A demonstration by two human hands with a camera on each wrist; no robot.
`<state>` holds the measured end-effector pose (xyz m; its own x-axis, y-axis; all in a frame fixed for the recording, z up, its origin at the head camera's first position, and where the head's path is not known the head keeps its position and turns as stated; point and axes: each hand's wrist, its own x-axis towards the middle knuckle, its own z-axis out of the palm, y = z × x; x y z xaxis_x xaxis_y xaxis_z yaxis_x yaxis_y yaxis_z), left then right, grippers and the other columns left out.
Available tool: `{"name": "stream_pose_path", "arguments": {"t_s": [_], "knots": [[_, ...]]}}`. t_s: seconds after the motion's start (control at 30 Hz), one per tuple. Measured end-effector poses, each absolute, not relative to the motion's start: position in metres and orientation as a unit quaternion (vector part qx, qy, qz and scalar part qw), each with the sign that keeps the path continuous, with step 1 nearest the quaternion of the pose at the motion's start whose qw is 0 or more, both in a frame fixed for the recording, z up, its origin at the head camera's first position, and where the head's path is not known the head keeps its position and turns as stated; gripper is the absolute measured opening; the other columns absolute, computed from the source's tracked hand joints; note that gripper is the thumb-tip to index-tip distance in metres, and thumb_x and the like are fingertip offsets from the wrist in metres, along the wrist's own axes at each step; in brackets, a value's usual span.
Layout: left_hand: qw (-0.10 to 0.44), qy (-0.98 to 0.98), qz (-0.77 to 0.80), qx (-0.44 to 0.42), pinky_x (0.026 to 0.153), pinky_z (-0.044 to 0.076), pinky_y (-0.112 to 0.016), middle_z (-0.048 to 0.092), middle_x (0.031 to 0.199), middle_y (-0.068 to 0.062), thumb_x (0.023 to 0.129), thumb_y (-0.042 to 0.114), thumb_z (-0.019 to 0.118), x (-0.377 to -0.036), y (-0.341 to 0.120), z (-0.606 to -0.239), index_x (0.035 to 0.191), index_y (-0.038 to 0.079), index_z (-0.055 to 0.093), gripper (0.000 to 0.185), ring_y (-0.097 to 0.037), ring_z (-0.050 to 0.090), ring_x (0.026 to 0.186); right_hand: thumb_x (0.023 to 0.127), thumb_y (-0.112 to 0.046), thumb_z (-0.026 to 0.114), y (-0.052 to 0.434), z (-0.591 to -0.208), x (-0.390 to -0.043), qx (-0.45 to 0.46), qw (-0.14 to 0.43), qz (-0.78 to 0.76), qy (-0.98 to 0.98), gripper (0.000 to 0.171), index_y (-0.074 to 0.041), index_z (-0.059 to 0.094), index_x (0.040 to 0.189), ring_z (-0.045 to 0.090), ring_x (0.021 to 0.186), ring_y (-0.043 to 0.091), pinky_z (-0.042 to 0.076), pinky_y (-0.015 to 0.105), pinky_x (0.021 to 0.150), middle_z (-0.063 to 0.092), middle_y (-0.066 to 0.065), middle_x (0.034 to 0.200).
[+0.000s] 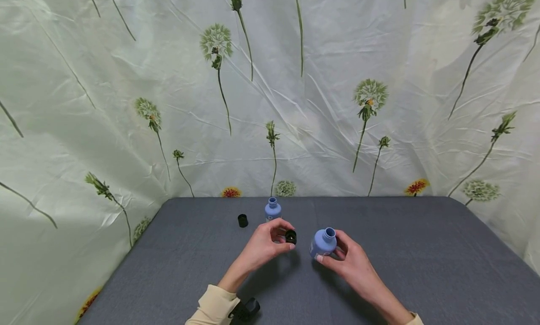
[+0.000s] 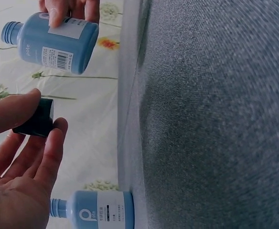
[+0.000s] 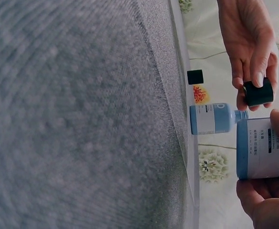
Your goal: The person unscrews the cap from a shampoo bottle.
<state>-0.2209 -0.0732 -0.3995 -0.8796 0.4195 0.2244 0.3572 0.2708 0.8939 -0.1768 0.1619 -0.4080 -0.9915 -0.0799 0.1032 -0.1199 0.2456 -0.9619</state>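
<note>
My left hand (image 1: 267, 243) pinches a black bottle cap (image 1: 290, 237) between thumb and fingers, its hollow side showing in the head view. To the right, my right hand (image 1: 352, 259) grips a blue bottle (image 1: 323, 243) with a white label and an open, threaded neck. Hand and bottle are raised over the table, and the cap is apart from the neck. A second blue bottle (image 1: 273, 208), also uncapped, stands upright on the table behind my left hand. Left of it lies another black cap (image 1: 242, 220); the right wrist view shows this cap (image 3: 195, 77) near the standing bottle (image 3: 211, 119).
A dark grey cloth covers the table (image 1: 401, 250). Behind it hangs a pale curtain (image 1: 320, 104) printed with dandelions. Partly under the left sleeve (image 1: 215, 306) is a black object (image 1: 252, 306), perhaps the wrist camera.
</note>
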Motion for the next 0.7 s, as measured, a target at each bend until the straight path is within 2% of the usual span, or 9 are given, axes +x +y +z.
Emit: {"name": "stream_pose_path", "arguments": {"t_s": [0.27, 0.7], "knots": [[0.033, 0.804, 0.545, 0.236, 0.076, 0.053, -0.031, 0.067, 0.102, -0.004, 0.083, 0.006, 0.078, -0.2209, -0.0768, -0.4026, 0.113, 0.006, 0.066, 0.033, -0.016, 0.066, 0.085, 0.079, -0.009, 0.083, 0.1627, -0.4087, -0.1765, 0.055, 0.012, 0.607, -0.793, 0.061, -0.003, 0.054, 0.133, 0.053, 0.125, 0.028, 0.044, 0.036, 0.098, 0.057, 0.017, 0.132], [0.034, 0.804, 0.553, 0.217, 0.082, 0.054, -0.037, 0.064, 0.118, -0.009, 0.084, 0.006, 0.077, -0.2271, -0.0737, -0.4082, 0.124, 0.007, 0.065, 0.042, -0.022, 0.067, 0.098, 0.079, -0.008, 0.083, 0.1661, -0.4073, -0.1797, 0.062, 0.031, 0.587, -0.807, 0.06, -0.002, 0.054, 0.132, 0.055, 0.124, 0.029, 0.044, 0.038, 0.098, 0.058, 0.019, 0.13]]}}
